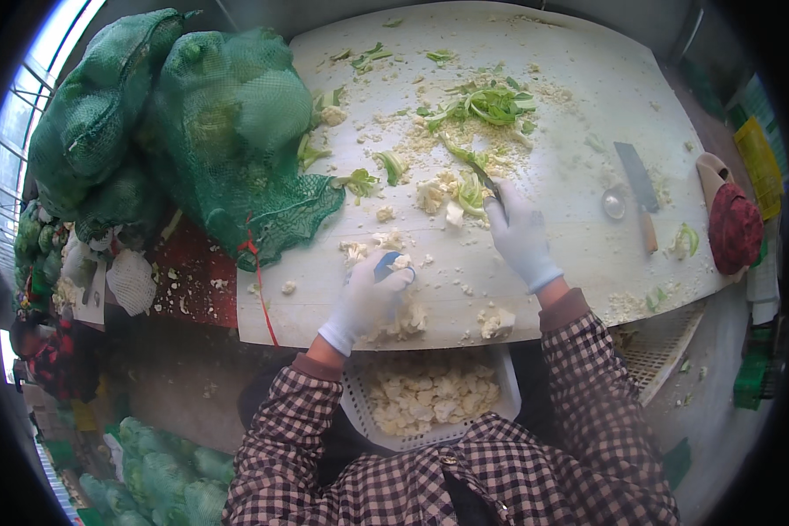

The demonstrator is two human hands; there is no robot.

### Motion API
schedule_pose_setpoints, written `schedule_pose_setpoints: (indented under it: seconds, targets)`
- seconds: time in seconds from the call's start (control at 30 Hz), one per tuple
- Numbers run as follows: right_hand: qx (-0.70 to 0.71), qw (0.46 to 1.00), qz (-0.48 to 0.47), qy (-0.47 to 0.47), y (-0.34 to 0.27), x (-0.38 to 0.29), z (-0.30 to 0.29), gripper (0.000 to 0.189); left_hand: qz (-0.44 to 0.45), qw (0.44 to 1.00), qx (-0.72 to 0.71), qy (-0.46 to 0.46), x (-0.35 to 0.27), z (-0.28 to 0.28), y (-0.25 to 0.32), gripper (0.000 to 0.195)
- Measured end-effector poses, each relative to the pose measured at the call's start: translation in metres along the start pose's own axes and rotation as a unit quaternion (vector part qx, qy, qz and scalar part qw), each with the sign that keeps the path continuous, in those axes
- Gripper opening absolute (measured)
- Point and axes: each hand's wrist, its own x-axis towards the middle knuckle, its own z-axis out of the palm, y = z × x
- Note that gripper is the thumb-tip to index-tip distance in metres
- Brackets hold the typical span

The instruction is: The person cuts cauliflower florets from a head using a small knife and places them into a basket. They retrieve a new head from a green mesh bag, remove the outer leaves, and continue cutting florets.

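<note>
My left hand (370, 296), in a white glove with blue on its inner side, is closed around a small cauliflower floret (401, 262) near the table's front edge. More cauliflower pieces (411, 319) lie just below that hand, partly covered by it. A dark-bladed knife (485, 177) is in my gloved right hand (518, 230), its blade pointing away from me and to the left. Beside the blade are a cauliflower chunk (432, 194) and a pale green leaf stalk (471, 194). Below the table edge, a white perforated basket (509, 388) holds cut florets (434, 398).
Green mesh sacks of cauliflower (237, 112) crowd the white table (578, 263) at left. A cleaver (638, 177) and a round metal object (613, 204) lie at right, near a dark red cloth item (735, 227). Leaf trimmings (493, 105) and crumbs cover the far middle.
</note>
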Motion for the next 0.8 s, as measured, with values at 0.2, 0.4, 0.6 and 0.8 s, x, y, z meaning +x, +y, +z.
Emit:
schedule_pose_setpoints:
  seconds: [0.2, 0.4, 0.6, 0.8]
  targets:
    - [-0.066, 0.995, -0.047, -0.063, -0.006, 0.021, 0.032, 0.032, 0.052, 0.992, 0.119, -0.002, -0.003, -0.019, -0.010, 0.049]
    - [-0.222, 0.932, -0.011, -0.285, -0.032, 0.091, 0.066, 0.028, 0.014, 0.989, 0.002, 0.147, 0.004, -0.087, -0.019, 0.051]
    - [-0.005, 0.973, -0.068, -0.220, -0.049, 0.076, 0.034, 0.025, 0.095, 0.953, 0.258, 0.128, 0.029, -0.093, -0.057, 0.061]
    - [0.055, 0.963, -0.005, -0.265, -0.051, -0.002, 0.004, 0.027, 0.108, 0.950, 0.263, 0.126, 0.042, -0.091, -0.069, 0.057]
